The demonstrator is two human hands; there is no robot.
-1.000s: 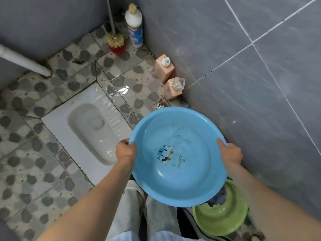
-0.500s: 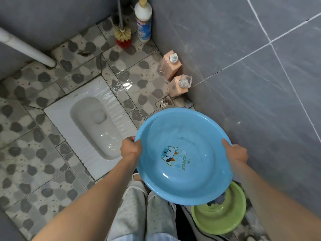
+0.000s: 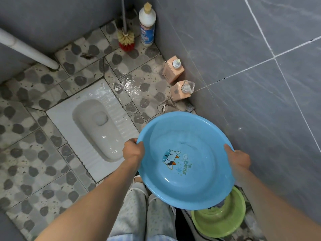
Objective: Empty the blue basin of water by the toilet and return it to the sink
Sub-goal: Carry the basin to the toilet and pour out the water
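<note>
Fingers of the left hand [image 3: 133, 151] and right hand [image 3: 237, 159] curl tight around opposite rims of the blue basin [image 3: 189, 185], squat toilet [image 3: 97, 126] left of them

From my feed, the blue basin [image 3: 185, 159] covers the upper part of the green basin [image 3: 219, 218] at lower right, plus whatever dark cloth sits in it. The brush [image 3: 126, 40] handle runs off the top edge; the white pipe [image 3: 26, 47] leaves at the left edge. The cleaner bottle [image 3: 147, 25] label is too small to read. Both my forearms are cut off at the bottom edge.
</note>
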